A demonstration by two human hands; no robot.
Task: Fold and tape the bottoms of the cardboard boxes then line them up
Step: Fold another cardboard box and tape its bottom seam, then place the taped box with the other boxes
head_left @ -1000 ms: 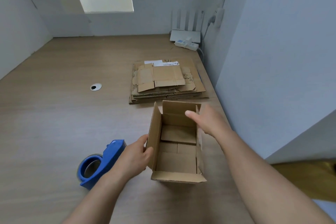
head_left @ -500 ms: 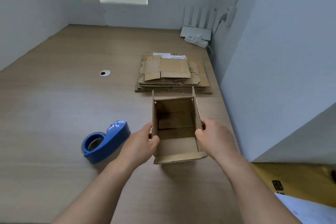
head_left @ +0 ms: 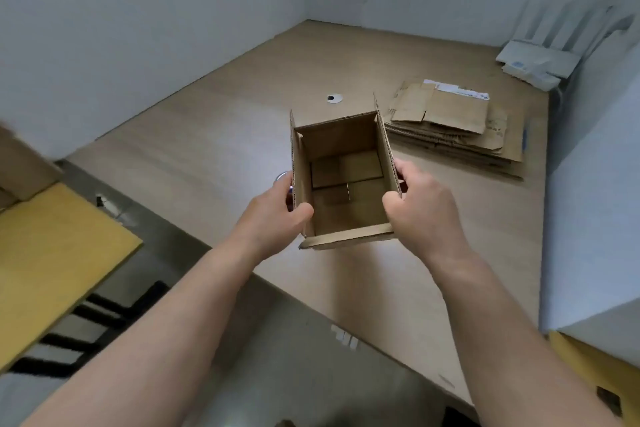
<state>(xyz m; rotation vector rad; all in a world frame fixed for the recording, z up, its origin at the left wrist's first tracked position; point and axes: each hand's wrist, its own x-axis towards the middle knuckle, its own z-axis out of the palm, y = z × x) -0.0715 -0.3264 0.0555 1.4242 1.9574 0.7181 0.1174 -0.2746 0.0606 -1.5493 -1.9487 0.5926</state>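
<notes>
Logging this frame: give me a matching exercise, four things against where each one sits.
Things:
1. open box
2. flat cardboard stack
3. round cable hole
4. white device

Places:
a. far right corner of the table
b. gripped by the left hand and right hand
c. lying on the table, right of the open box
d. set in the table, beyond the open box

Pairs: 1-b, 2-c, 3-d, 4-a

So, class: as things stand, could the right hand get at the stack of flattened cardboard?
Likely yes, once freed. The right hand grips the right wall of the open box, as the left hand grips the other. The stack lies on the desk beyond, with nothing between.
</notes>
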